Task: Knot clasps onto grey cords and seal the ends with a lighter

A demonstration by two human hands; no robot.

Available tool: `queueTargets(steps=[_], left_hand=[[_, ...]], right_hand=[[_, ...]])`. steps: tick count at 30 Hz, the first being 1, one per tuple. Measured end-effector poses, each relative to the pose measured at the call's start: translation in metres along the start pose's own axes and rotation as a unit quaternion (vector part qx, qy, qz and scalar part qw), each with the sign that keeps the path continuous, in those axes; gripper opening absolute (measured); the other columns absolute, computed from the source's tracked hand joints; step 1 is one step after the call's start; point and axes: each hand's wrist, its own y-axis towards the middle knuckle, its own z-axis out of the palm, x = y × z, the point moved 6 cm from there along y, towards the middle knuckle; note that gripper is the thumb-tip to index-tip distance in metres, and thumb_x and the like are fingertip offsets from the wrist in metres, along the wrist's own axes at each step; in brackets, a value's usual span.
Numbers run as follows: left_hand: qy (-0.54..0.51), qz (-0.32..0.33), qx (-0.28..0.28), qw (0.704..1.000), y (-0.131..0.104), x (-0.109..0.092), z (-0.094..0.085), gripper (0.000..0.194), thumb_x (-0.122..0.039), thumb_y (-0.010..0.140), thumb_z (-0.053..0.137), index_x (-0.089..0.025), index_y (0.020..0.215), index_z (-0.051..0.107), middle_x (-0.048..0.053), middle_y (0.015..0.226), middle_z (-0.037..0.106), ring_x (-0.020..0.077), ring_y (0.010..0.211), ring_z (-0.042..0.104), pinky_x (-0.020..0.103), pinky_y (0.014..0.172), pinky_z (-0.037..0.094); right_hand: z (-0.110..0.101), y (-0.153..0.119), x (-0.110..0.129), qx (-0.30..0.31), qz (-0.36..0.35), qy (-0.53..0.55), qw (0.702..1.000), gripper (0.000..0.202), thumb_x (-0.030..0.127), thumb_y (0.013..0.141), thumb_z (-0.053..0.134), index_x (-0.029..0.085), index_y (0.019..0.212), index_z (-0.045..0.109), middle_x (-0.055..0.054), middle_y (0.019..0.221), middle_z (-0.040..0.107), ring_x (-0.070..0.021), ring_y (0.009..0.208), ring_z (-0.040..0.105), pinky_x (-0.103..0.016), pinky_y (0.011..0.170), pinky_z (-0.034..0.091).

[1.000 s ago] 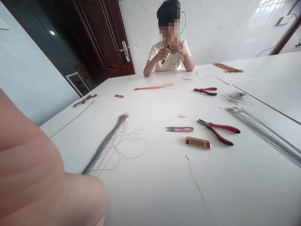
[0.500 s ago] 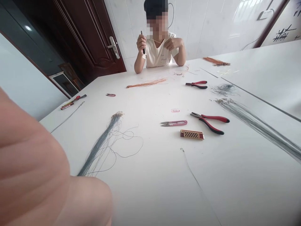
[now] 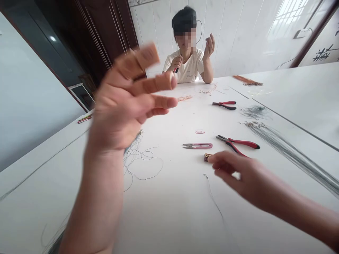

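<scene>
My left hand is raised in front of the camera, fingers apart, with nothing in it. Behind its wrist lies a bundle of grey-blue cords, partly hidden. My right hand is at the patterned dark red and gold box, covering most of it; whether the fingers grip it cannot be made out. Just beyond are red-handled pliers and pink thread snips. A single cord with a small metal hook lies on the white table below the box.
Across the table sits a person with both hands raised. Smaller pliers, orange cords and a long grey cord bundle lie on the right. A small red-marked item lies beyond the snips.
My left hand has come fully into view, raised at left centre. My right hand has entered from the right and reached the box. The other person's hands have moved apart.
</scene>
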Motion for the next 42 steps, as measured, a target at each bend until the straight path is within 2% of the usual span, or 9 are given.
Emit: queueTargets(steps=[3, 6, 11, 15, 22, 27, 30, 36, 42], left_hand=[[0.022, -0.084, 0.033, 0.996, -0.003, 0.046, 0.018, 0.033, -0.006, 0.075, 0.059, -0.022, 0.103, 0.059, -0.002, 0.087, 0.070, 0.0118, 0.074, 0.067, 0.021, 0.061, 0.053], [0.050, -0.182, 0.036, 0.981, -0.014, 0.078, 0.026, 0.025, -0.009, 0.078, 0.058, -0.020, 0.100, 0.060, -0.002, 0.082, 0.069, 0.0091, 0.071, 0.065, 0.021, 0.065, 0.052], [0.108, -0.196, 0.084, 0.971, -0.027, 0.088, 0.033, 0.023, -0.015, 0.079, 0.059, -0.018, 0.102, 0.060, 0.001, 0.084, 0.067, 0.0113, 0.077, 0.064, 0.026, 0.073, 0.052], [0.199, -0.271, 0.161, 0.928, -0.041, 0.114, 0.039, 0.025, -0.025, 0.081, 0.059, -0.021, 0.106, 0.061, 0.005, 0.096, 0.065, 0.0156, 0.093, 0.062, 0.032, 0.084, 0.051], [0.229, -0.317, 0.178, 0.903, -0.050, 0.141, 0.035, 0.026, -0.030, 0.080, 0.059, -0.021, 0.105, 0.062, 0.007, 0.100, 0.065, 0.0204, 0.099, 0.060, 0.039, 0.088, 0.047], [0.199, -0.319, 0.231, 0.897, -0.052, 0.134, 0.048, 0.031, -0.020, 0.080, 0.058, -0.021, 0.110, 0.059, 0.007, 0.105, 0.064, 0.0172, 0.091, 0.062, 0.034, 0.079, 0.050], [0.172, -0.252, 0.250, 0.919, -0.049, 0.115, 0.062, 0.035, -0.014, 0.080, 0.057, -0.023, 0.113, 0.056, 0.006, 0.112, 0.060, 0.0138, 0.089, 0.060, 0.030, 0.078, 0.051], [0.175, -0.080, 0.220, 0.956, -0.039, 0.070, 0.067, 0.032, -0.009, 0.081, 0.059, -0.023, 0.110, 0.058, 0.001, 0.092, 0.060, 0.0100, 0.082, 0.059, 0.026, 0.079, 0.052], [0.097, -0.076, 0.181, 0.976, -0.037, 0.050, 0.060, 0.032, -0.009, 0.083, 0.057, -0.028, 0.108, 0.053, -0.004, 0.078, 0.055, 0.0078, 0.074, 0.056, 0.022, 0.068, 0.053]], right_hand=[[0.028, 0.005, 0.002, 0.137, 0.018, -0.049, 0.989, 0.016, 0.010, 0.082, 0.057, 0.018, 0.096, 0.055, -0.004, 0.087, 0.063, -0.0180, 0.078, 0.059, -0.030, 0.066, 0.048], [0.040, 0.012, 0.000, 0.147, 0.028, -0.061, 0.987, 0.016, 0.006, 0.078, 0.053, 0.020, 0.087, 0.052, -0.004, 0.080, 0.061, -0.0204, 0.076, 0.058, -0.028, 0.060, 0.043], [0.047, 0.019, -0.002, 0.158, 0.020, -0.047, 0.986, 0.022, 0.000, 0.071, 0.047, 0.021, 0.075, 0.047, 0.001, 0.062, 0.053, -0.0172, 0.062, 0.051, -0.024, 0.051, 0.029], [0.048, 0.022, 0.000, 0.166, 0.025, -0.019, 0.986, 0.024, -0.001, 0.066, 0.046, 0.021, 0.074, 0.041, 0.003, 0.059, 0.048, -0.0139, 0.053, 0.041, -0.025, 0.049, 0.022], [0.042, 0.031, -0.009, 0.166, 0.050, 0.161, 0.972, 0.023, 0.005, 0.066, 0.049, 0.022, 0.073, 0.034, 0.007, 0.061, 0.039, -0.0103, 0.055, 0.031, -0.023, 0.052, 0.023], [0.026, 0.034, -0.010, 0.159, 0.086, 0.353, 0.918, 0.016, 0.020, 0.077, 0.049, 0.022, 0.085, 0.035, 0.005, 0.067, 0.040, -0.0098, 0.057, 0.036, -0.023, 0.052, 0.030], [0.011, 0.036, -0.001, 0.141, 0.093, 0.441, 0.882, 0.017, 0.023, 0.080, 0.052, 0.021, 0.090, 0.038, 0.004, 0.071, 0.040, -0.0093, 0.060, 0.037, -0.024, 0.056, 0.034], [-0.006, 0.045, 0.035, 0.204, 0.075, 0.644, 0.734, 0.015, 0.013, 0.079, 0.061, 0.018, 0.082, 0.047, 0.004, 0.067, 0.039, -0.0065, 0.056, 0.032, -0.020, 0.053, 0.030], [-0.019, 0.044, 0.055, 0.206, 0.020, 0.642, 0.739, 0.022, 0.014, 0.081, 0.062, 0.022, 0.098, 0.050, 0.003, 0.069, 0.049, -0.0078, 0.058, 0.041, -0.022, 0.059, 0.036]])
